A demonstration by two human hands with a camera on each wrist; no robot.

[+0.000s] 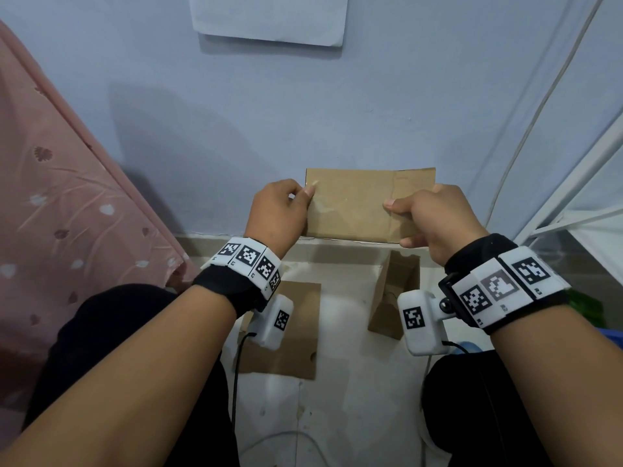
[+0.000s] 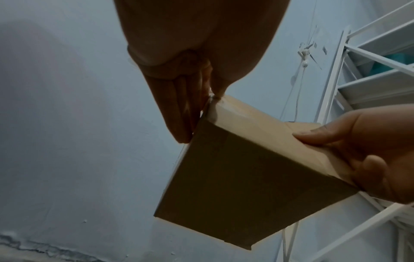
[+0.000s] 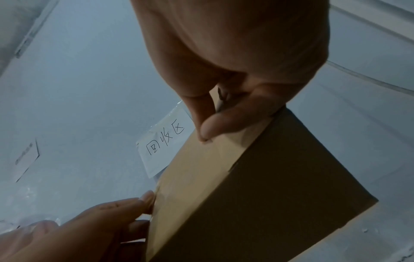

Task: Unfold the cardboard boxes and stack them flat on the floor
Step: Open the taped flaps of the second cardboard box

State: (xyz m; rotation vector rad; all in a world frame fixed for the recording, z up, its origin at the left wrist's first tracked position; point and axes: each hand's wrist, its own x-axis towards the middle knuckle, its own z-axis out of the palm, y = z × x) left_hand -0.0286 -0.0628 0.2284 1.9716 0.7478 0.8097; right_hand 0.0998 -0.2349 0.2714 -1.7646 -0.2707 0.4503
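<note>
— Held where?
— Up at chest height before a pale blue wall [image 1: 371, 96], a small cardboard box [image 1: 354, 207], still formed. Left hand [image 1: 278, 214] pinching its left edge, thumb on the near face, fingers [image 2: 179, 109] straight along the side. Right hand [image 1: 435, 220] curled round the right end, thumb pressed on the near face beside a seam.

— Best way through this step?
— Probably: pull the ends apart gently, find the taped or tucked flap, open along the creases — no tearing. Keep both grips near the edges so the panels can swing flat.

— Below?
— A whitish floor [image 1: 347, 416] with one flattened sheet [image 1: 296, 332] at left and another brown box [image 1: 397, 291] standing at right — well apart. Lay the next sheet squarely on the flat one.

— Around?
— Pink patterned cloth [image 1: 67, 197] at left, white metal rack [image 1: 573, 197] at right, a handwritten paper label [image 3: 165, 143] on the wall.
</note>
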